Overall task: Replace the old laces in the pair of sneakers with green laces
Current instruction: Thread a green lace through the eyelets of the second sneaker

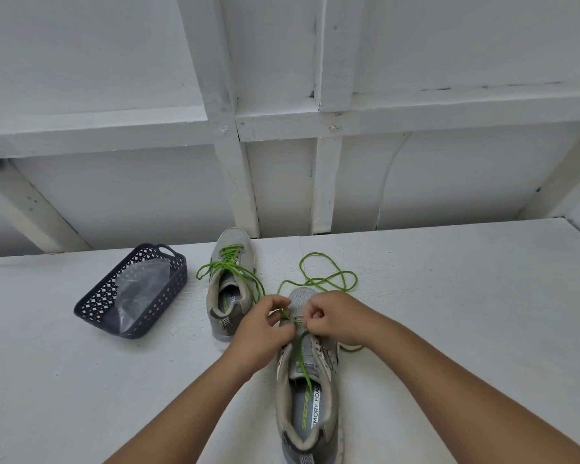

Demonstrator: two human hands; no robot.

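Near sneaker [307, 390] barely begun: left hand [265, 324] and right hand [332, 316] both pinching its green lace [329, 279] at the lowest eyelets, most slack loose beyond the toe; far sneaker [226, 286] looks fully laced, untied.

The near sneaker's insole [307, 413] reads "SKECHERS" and "MORY FOAM".
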